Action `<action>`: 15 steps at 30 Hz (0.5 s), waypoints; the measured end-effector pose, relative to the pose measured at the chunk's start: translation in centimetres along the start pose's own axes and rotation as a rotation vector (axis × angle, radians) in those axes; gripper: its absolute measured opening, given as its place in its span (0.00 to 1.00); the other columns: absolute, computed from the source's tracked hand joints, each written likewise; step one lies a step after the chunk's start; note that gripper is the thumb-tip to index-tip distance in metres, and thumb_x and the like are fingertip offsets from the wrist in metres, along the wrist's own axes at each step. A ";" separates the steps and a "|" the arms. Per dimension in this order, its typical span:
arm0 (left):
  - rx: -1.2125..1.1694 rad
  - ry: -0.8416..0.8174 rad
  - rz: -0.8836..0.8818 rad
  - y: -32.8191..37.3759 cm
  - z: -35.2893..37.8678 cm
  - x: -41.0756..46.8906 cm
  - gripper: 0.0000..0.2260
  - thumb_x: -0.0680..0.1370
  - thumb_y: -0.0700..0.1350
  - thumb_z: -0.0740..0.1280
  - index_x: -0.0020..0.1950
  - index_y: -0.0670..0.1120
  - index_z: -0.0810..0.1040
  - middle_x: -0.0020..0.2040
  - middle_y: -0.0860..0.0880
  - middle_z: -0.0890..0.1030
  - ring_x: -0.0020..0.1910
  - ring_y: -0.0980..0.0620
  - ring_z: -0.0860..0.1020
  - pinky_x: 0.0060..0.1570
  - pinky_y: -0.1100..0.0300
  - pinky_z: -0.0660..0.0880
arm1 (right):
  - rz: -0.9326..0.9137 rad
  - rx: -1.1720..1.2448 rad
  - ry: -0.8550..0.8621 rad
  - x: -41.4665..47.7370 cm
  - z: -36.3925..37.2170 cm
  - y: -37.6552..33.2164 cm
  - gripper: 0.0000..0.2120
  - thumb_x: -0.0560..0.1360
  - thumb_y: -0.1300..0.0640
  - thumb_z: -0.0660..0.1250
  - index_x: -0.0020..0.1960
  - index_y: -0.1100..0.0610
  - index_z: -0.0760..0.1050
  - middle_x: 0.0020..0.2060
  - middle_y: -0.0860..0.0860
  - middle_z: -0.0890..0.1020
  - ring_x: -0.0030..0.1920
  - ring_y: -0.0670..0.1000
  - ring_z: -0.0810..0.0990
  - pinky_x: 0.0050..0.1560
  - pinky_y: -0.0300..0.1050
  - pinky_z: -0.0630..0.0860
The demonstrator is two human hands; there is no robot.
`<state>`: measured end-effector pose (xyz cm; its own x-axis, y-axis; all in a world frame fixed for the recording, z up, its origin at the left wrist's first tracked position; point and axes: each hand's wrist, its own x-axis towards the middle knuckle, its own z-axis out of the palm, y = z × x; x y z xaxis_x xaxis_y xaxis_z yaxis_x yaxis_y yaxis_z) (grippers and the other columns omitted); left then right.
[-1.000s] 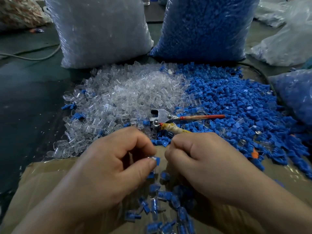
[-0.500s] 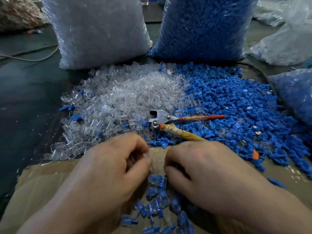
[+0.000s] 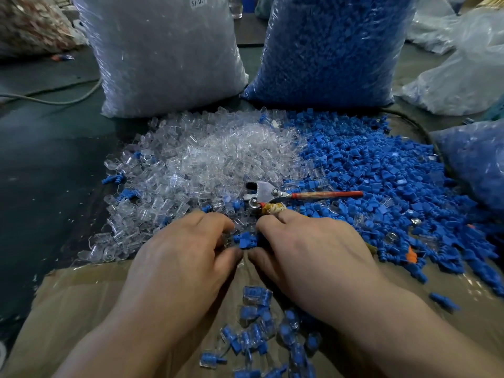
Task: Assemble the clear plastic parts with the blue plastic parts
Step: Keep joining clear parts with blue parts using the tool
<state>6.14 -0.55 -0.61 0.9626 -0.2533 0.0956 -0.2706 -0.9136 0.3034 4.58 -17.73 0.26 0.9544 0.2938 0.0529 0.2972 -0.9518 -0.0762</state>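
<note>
Blue part (image 3: pixel 245 239) sits pinched between fingertips of left hand (image 3: pixel 180 257) and right hand (image 3: pixel 308 255).

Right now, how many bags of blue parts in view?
2. One blue-parts bag stands behind the loose blue pile; a second blue-parts bag lies at the right edge, partly cut off. Others may be hidden.

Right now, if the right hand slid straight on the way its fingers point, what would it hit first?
Probably the metal hand tool, whose wrapped handle lies just past the right hand.
</note>
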 end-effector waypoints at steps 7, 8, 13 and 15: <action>-0.010 -0.024 0.063 0.0 0.2 0.0 0.19 0.74 0.63 0.57 0.62 0.63 0.76 0.52 0.63 0.75 0.51 0.60 0.75 0.49 0.59 0.75 | 0.035 -0.028 -0.007 0.2 0.3 -0.1 0.08 0.80 0.43 0.58 0.56 0.45 0.67 0.39 0.45 0.66 0.31 0.49 0.66 0.25 0.44 0.55; -0.044 -0.029 0.073 0.1 0.2 0.0 0.16 0.74 0.61 0.59 0.58 0.62 0.78 0.50 0.62 0.76 0.49 0.59 0.76 0.48 0.57 0.76 | 0.036 -0.019 -0.023 0.2 0.3 -0.1 0.06 0.80 0.46 0.59 0.55 0.45 0.67 0.39 0.44 0.66 0.31 0.49 0.65 0.24 0.44 0.55; -0.132 0.011 0.076 0.5 0.2 -0.2 0.10 0.73 0.57 0.64 0.52 0.60 0.80 0.44 0.61 0.77 0.44 0.59 0.76 0.45 0.53 0.77 | 0.016 0.043 -0.037 0.3 0.0 0.3 0.06 0.80 0.52 0.60 0.55 0.45 0.67 0.43 0.44 0.71 0.36 0.50 0.72 0.25 0.44 0.60; -0.153 0.016 0.087 0.4 0.3 -0.2 0.10 0.73 0.58 0.63 0.52 0.61 0.79 0.44 0.63 0.77 0.44 0.62 0.76 0.43 0.58 0.76 | -0.008 0.066 -0.026 0.2 0.0 0.3 0.05 0.80 0.51 0.59 0.55 0.45 0.67 0.44 0.44 0.72 0.38 0.51 0.73 0.27 0.44 0.62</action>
<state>5.85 -0.98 -0.76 0.9356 -0.3230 0.1429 -0.3525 -0.8290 0.4342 4.88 -17.95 0.21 0.9523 0.3039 0.0283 0.3048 -0.9419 -0.1414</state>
